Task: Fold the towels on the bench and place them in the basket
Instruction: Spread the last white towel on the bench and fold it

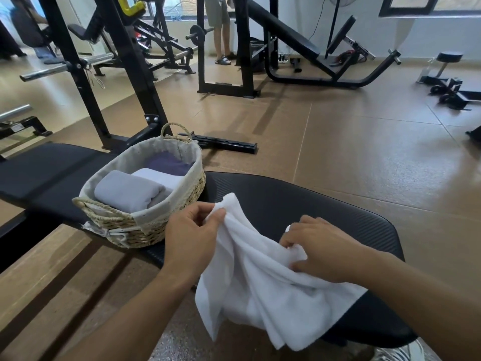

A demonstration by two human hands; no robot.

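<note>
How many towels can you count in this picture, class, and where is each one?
4: a white towel held over the bench, plus grey, white and purple ones in the basket. More may lie hidden underneath.

Brown tiled floor [364, 142] spreads under black steel weight racks [135, 82], a black padded incline bench [283, 29] and dark-framed windows [426, 6] in pale walls [429, 35].

left hand [191, 237]: fingers pinching cloth corner | right hand [321, 252]: fingers curled, gripping cloth
</note>
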